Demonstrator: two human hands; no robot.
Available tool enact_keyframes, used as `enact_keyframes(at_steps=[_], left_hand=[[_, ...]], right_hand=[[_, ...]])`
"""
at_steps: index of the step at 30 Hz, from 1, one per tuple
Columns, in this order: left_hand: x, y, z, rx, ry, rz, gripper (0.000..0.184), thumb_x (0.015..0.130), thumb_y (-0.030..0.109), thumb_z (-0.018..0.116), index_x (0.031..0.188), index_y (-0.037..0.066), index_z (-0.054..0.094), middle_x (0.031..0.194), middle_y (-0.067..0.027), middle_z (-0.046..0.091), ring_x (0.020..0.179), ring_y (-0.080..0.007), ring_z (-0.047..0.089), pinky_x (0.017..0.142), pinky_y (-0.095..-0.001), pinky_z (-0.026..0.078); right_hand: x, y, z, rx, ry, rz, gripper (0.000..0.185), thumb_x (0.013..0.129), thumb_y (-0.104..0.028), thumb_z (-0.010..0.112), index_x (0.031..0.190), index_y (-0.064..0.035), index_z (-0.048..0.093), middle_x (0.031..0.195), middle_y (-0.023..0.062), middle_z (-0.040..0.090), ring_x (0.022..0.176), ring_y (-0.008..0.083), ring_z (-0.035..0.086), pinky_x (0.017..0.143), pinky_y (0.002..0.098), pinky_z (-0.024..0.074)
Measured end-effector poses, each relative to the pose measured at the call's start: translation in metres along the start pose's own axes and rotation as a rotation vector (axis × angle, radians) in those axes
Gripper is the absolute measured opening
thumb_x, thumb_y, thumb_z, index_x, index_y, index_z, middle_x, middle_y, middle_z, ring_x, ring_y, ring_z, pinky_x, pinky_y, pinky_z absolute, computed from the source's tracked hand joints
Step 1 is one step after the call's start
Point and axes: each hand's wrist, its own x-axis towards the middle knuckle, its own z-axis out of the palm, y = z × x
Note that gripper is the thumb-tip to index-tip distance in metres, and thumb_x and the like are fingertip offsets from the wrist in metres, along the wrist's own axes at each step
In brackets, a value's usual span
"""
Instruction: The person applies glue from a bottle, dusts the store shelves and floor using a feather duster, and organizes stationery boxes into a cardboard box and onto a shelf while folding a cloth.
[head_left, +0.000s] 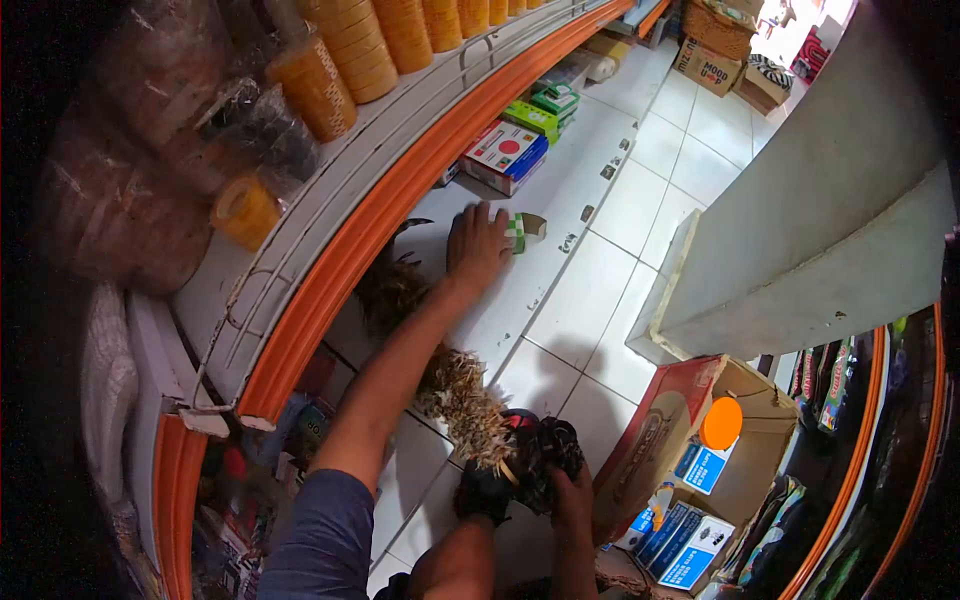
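Note:
My left hand point(478, 245) reaches onto the white lower shelf, its fingers closed at a small green and white box point(516, 232) with an open flap. The hand covers part of that box. Below my left forearm lies a feather duster point(465, 410) with brown feathers, partly hidden by the arm. A short tan piece shows at its lower end, beside a dark, textured bundle point(556, 450). My right hand point(572, 495) is closed at this bundle, close to the duster's lower end. Shadow hides most of its fingers, and what it grips is unclear.
Boxes point(507, 155) stand farther along the lower shelf point(530, 270). Above it runs an orange shelf edge point(350, 220) with a wire rail and tape rolls point(350, 50). An open carton point(645, 440) holds blue binder clip boxes point(695, 550). A grey pillar point(790, 240) rises from the tiled floor.

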Motion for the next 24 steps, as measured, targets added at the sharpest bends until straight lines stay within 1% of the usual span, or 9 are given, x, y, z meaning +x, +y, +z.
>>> enact_keyframes(at_steps=[3, 4, 7, 12, 15, 16, 18, 23, 24], left_hand=[[0.015, -0.02, 0.011, 0.169, 0.291, 0.201, 0.051, 0.073, 0.027, 0.066, 0.117, 0.009, 0.049, 0.115, -0.0189, 0.049, 0.109, -0.0363, 0.046, 0.091, -0.046, 0.037], [0.017, -0.022, 0.011, 0.168, 0.292, 0.198, 0.051, 0.073, 0.027, 0.066, 0.117, 0.009, 0.049, 0.115, -0.0189, 0.049, 0.109, -0.0363, 0.046, 0.091, -0.046, 0.037], [0.027, -0.017, 0.008, -0.091, -0.257, -0.035, 0.053, 0.07, 0.028, 0.069, 0.117, 0.012, 0.05, 0.111, -0.0186, 0.055, 0.104, -0.0349, 0.053, 0.089, -0.0463, 0.041], [0.01, -0.011, 0.003, -0.288, -0.29, -0.113, 0.056, 0.073, 0.025, 0.069, 0.12, 0.007, 0.046, 0.107, -0.0155, 0.059, 0.093, -0.0301, 0.059, 0.082, -0.0414, 0.048], [-0.021, 0.003, -0.031, -1.426, -0.462, -0.329, 0.055, 0.077, 0.025, 0.068, 0.121, 0.002, 0.045, 0.109, -0.0154, 0.058, 0.097, -0.0249, 0.059, 0.082, -0.0381, 0.049], [-0.032, 0.008, -0.039, -1.422, -0.464, -0.325, 0.055, 0.077, 0.025, 0.068, 0.121, 0.002, 0.045, 0.109, -0.0154, 0.058, 0.097, -0.0249, 0.059, 0.082, -0.0381, 0.049], [-0.057, 0.019, -0.05, -1.704, -0.54, -0.438, 0.053, 0.08, 0.023, 0.067, 0.121, -0.001, 0.044, 0.111, -0.0139, 0.058, 0.099, -0.0223, 0.058, 0.084, -0.036, 0.049], [-0.119, 0.056, -0.056, -1.837, -0.602, -0.628, 0.05, 0.081, 0.023, 0.066, 0.122, 0.002, 0.045, 0.11, -0.013, 0.058, 0.099, -0.0232, 0.058, 0.085, -0.039, 0.049], [-0.13, 0.062, -0.052, -1.906, -0.605, -0.657, 0.049, 0.082, 0.023, 0.065, 0.122, 0.002, 0.045, 0.11, -0.0127, 0.058, 0.098, -0.0232, 0.058, 0.084, -0.0393, 0.049]], right_hand=[[0.0, 0.006, 0.0, 0.01, -0.029, -0.002, 0.046, 0.081, -0.007, 0.06, 0.124, -0.0025, 0.045, 0.112, 0.0127, 0.057, 0.097, 0.0243, 0.057, 0.079, 0.0356, 0.0485], [0.0, 0.007, 0.001, -0.005, -0.01, 0.015, 0.045, 0.08, -0.006, 0.059, 0.123, -0.0026, 0.046, 0.11, 0.0116, 0.057, 0.095, 0.0228, 0.058, 0.077, 0.0342, 0.049], [0.002, 0.011, 0.002, -0.017, 0.037, 0.039, 0.042, 0.078, -0.002, 0.057, 0.119, -0.0028, 0.048, 0.106, 0.0093, 0.059, 0.091, 0.0198, 0.059, 0.074, 0.0314, 0.0501], [0.003, 0.01, -0.01, -0.01, 0.06, -0.043, 0.042, 0.077, -0.002, 0.057, 0.118, -0.0019, 0.049, 0.105, 0.0093, 0.059, 0.089, 0.0198, 0.059, 0.073, 0.0314, 0.0502], [0.009, 0.002, -0.013, -0.01, 0.105, -0.092, 0.041, 0.077, -0.002, 0.057, 0.117, -0.0012, 0.05, 0.104, 0.0092, 0.06, 0.089, 0.0195, 0.059, 0.074, 0.0311, 0.0496], [0.012, -0.003, -0.012, 0.004, 0.092, -0.146, 0.041, 0.077, -0.003, 0.057, 0.117, -0.0012, 0.05, 0.104, 0.0091, 0.059, 0.09, 0.0196, 0.059, 0.075, 0.0312, 0.0493], [0.016, -0.012, -0.009, 0.029, 0.071, -0.254, 0.04, 0.077, -0.003, 0.057, 0.116, -0.0011, 0.05, 0.104, 0.0091, 0.059, 0.091, 0.0196, 0.059, 0.077, 0.0315, 0.0485], [0.009, -0.057, 0.002, 0.01, 0.085, -0.258, 0.047, 0.079, -0.01, 0.06, 0.123, -0.001, 0.046, 0.111, 0.0123, 0.056, 0.099, 0.0222, 0.055, 0.084, 0.0326, 0.0443], [0.004, -0.076, 0.01, -0.072, 0.085, -0.345, 0.048, 0.079, -0.009, 0.059, 0.124, -0.0012, 0.046, 0.113, 0.0118, 0.055, 0.102, 0.0218, 0.053, 0.086, 0.0325, 0.0431]])
